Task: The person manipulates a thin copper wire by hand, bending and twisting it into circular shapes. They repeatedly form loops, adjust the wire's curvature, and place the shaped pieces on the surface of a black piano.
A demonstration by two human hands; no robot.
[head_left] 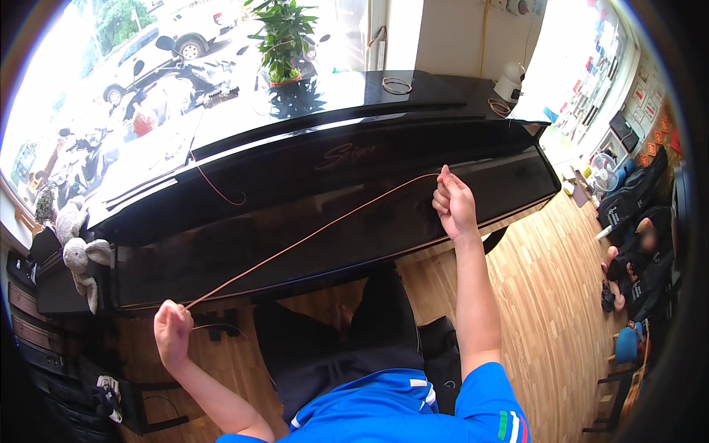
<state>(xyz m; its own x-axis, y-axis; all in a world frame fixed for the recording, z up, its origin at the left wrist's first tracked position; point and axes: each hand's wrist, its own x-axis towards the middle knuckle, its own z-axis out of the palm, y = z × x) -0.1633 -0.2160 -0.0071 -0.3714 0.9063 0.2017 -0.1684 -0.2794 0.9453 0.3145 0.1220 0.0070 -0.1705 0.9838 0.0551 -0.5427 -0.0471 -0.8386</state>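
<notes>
A thin copper-coloured wire (295,244) runs slantwise between my two hands, low at the left and higher at the right, bowing slightly near its right end. My left hand (172,334) is closed around its near end, in front of the piano's left part. A short tail of wire sticks out below that fist. My right hand (454,204), raised over the right part of the closed black piano (509,173), pinches the other end between thumb and fingers. Another loose wire (209,183) hangs down the piano's front at the left, its tip hooked.
On the piano top are a potted plant (284,33), a pale wire coil (397,91), a copper-coloured coil (500,108) and a white device (509,81). A grey plush toy (76,255) hangs at the left end. A person (639,247) is low at far right, beside black bags.
</notes>
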